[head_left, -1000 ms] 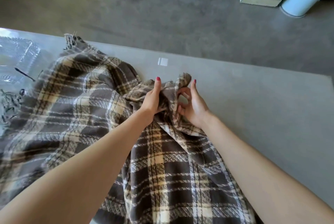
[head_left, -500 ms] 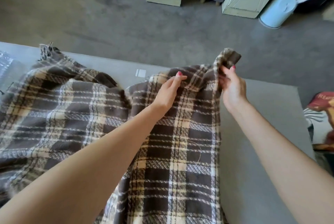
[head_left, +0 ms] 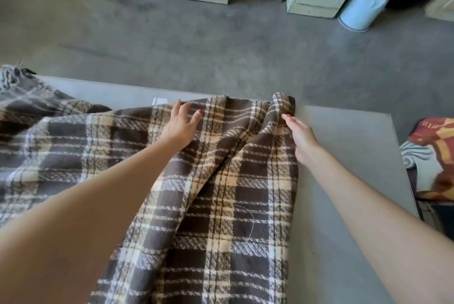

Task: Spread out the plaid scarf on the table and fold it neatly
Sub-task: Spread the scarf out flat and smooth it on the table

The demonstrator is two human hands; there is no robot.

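On a grey table [head_left: 344,156] lies a brown, cream and white plaid woollen scarf [head_left: 221,193], spread from the far left to the middle. Left hand [head_left: 180,124] rests flat on it, fingers straight and splayed. Right hand [head_left: 301,134] pinches the scarf's raised, folded far corner between thumb and fingertips.
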